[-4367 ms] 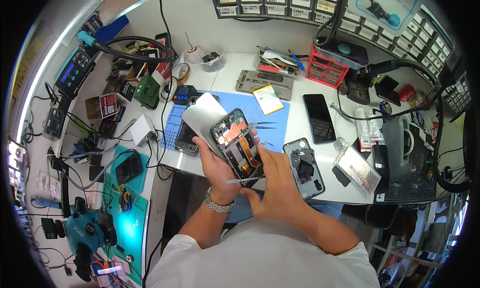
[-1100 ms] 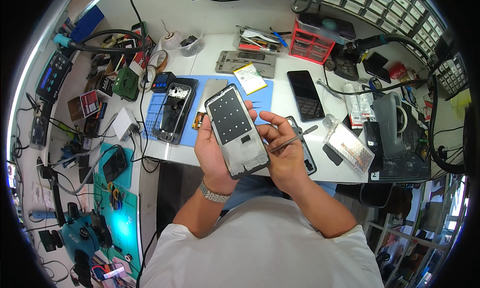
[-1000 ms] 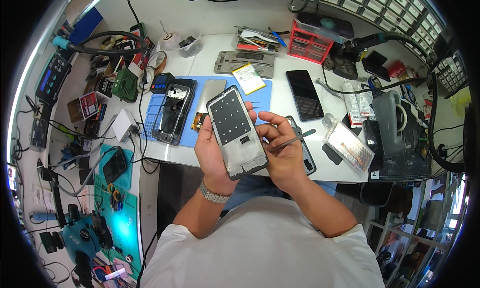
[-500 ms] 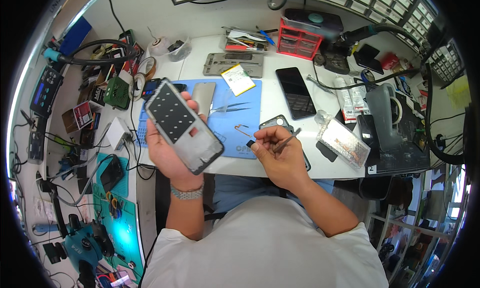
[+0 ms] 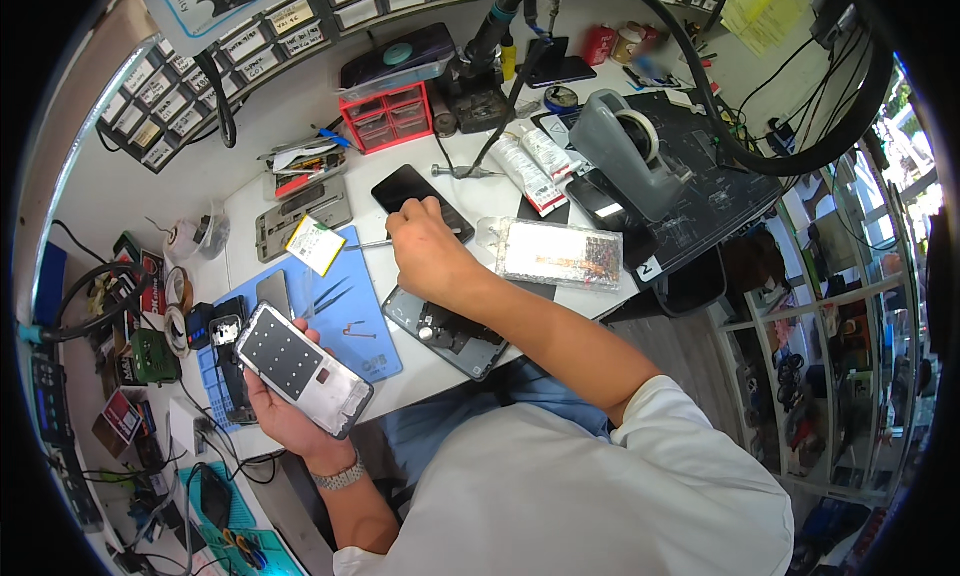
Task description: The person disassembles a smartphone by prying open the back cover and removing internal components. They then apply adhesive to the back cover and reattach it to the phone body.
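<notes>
A person's left hand grasps a silver-and-black phone frame, tilted over the near side of a blue mat on a white bench. The right hand, fingers curled, is over a black phone; a slim metal tool juts from beneath it, its grip impossible to tell from here.

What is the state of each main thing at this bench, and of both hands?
Left hand: holding the phone frame.
Phone frame: held, dotted side up.
Right hand: over the dark phone, gripping a thin metal tool.
Dark phone: lying flat, screen unlit.
Back cover: lying down, partly hidden.
Battery: lying loose.
Tweezers: lying on the blue mat.
Red drawer unit: drawers apparently shut.
</notes>
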Demonstrator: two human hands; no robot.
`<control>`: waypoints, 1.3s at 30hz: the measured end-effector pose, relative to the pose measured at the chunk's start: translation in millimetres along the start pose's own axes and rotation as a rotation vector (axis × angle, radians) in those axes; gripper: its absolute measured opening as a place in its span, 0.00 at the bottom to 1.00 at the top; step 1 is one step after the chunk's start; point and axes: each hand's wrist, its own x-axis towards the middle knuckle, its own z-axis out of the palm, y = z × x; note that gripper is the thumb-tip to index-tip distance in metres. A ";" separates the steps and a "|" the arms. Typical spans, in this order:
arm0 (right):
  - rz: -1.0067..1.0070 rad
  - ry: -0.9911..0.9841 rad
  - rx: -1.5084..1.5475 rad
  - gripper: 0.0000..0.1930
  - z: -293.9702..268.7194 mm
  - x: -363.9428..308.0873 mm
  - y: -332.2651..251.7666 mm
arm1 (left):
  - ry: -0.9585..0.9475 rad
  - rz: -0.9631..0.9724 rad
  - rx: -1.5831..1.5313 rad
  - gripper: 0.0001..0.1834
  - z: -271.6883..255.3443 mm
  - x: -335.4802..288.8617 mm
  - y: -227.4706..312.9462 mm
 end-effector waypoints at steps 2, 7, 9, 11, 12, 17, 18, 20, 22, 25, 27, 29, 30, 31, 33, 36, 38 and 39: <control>0.002 0.061 0.079 0.17 -11.2 -13.8 1.1 | 0.156 0.016 0.135 0.31 4.4 2.0 -6.8; 0.082 0.224 0.112 0.16 -79.5 -75.6 18.4 | 0.026 0.024 0.618 0.32 14.6 7.9 -18.7; 0.240 0.170 -0.039 0.22 -112.6 -98.8 32.1 | -0.083 0.083 1.000 0.35 21.9 11.4 -25.2; 0.372 0.047 -0.176 0.31 -134.4 -112.3 45.7 | -0.173 0.079 1.285 0.41 32.1 10.7 -29.5; 0.411 0.025 -0.225 0.34 -142.0 -117.6 52.1 | -0.225 0.080 1.418 0.42 37.8 12.5 -33.4; 0.568 -0.105 -0.358 0.40 -150.2 -128.1 76.9 | -0.386 0.272 1.823 0.46 59.8 21.2 -65.0; 0.570 -0.099 -0.328 0.36 -148.7 -130.2 78.9 | -0.377 0.270 1.878 0.47 61.4 22.4 -70.5; 0.567 -0.025 -0.252 0.30 -147.7 -134.5 81.5 | -0.389 0.300 1.940 0.47 62.1 22.9 -76.9; 0.575 0.063 -0.139 0.23 -147.9 -137.0 82.2 | -0.350 0.261 1.932 0.41 62.9 20.7 -79.6; 0.568 0.167 0.085 0.14 -150.3 -137.0 80.0 | -0.348 0.428 1.831 0.29 68.3 18.4 -79.6; 0.533 0.177 0.277 0.11 -153.7 -137.9 75.6 | -0.403 0.311 1.421 0.14 74.7 19.4 -80.5; 0.474 0.178 0.395 0.09 -150.5 -135.5 69.9 | -0.442 0.094 1.034 0.11 80.6 19.5 -82.9; 0.445 0.164 0.447 0.09 -150.2 -134.8 67.6 | -0.455 0.138 1.010 0.08 83.5 20.6 -86.3; 0.441 0.149 0.515 0.09 -149.9 -134.2 65.5 | -0.439 0.050 0.957 0.08 84.1 21.0 -86.3; 0.379 0.138 0.526 0.10 -148.9 -132.9 62.6 | -0.422 -0.142 0.859 0.09 83.6 20.4 -86.2; 0.383 0.097 0.587 0.10 -149.4 -133.1 59.8 | -0.387 -0.210 0.741 0.09 79.7 16.0 -84.1; 0.353 0.063 0.516 0.10 -150.0 -131.3 59.1 | -0.403 -0.261 0.761 0.10 76.9 15.5 -80.8; 0.361 0.057 0.509 0.09 -150.5 -130.7 58.0 | -0.408 -0.282 0.772 0.11 75.9 15.7 -78.8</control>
